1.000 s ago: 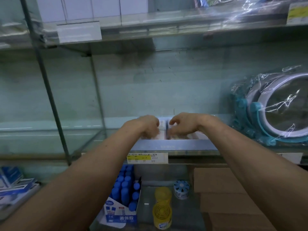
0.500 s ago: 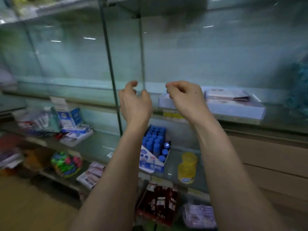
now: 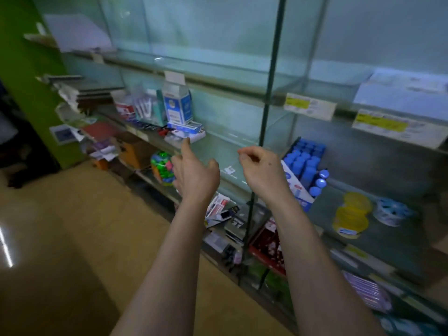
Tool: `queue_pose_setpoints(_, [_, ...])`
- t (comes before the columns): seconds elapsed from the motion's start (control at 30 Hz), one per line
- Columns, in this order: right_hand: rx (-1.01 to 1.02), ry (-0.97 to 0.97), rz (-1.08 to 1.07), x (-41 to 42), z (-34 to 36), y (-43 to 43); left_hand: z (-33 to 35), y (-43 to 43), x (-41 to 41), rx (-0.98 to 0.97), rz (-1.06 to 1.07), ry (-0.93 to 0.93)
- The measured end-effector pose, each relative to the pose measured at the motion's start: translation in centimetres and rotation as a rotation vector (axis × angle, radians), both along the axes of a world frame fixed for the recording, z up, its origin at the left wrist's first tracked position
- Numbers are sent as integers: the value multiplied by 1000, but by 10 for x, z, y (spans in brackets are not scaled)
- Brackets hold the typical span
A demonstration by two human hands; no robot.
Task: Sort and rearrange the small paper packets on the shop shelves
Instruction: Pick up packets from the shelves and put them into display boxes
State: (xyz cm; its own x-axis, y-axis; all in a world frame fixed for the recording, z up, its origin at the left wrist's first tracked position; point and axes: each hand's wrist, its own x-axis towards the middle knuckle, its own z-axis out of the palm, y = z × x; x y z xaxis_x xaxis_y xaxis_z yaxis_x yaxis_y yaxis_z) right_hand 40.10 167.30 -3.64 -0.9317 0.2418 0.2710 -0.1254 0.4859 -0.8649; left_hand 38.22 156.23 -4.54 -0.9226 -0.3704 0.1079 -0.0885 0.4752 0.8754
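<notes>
Paper packets [image 3: 186, 135] lie just beyond left hand [image 3: 195, 177] (index extended, holding nothing); right hand [image 3: 264, 170], fingers curled empty, farther off.

You faced tiers of glass shelves [image 3: 225, 141] backed by a pale bluish panel [image 3: 218, 32] and braced by a dark upright post [image 3: 271, 81]. A bright green wall [image 3: 21, 69] closed the far left end. The tan floor [image 3: 84, 226] lay dim, with one white streak of light [image 3: 6, 248] at its left edge.
</notes>
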Motion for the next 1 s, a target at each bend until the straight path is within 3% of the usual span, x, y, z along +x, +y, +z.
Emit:
queue_pose_setpoints(0.6, [37, -87, 274, -88, -16, -276, -17, -280, -64, -106, 195, -103])
queue_pose_setpoints(1.0, [191, -95, 420, -148, -22, -404, -23, -402, -96, -111, 364, -164])
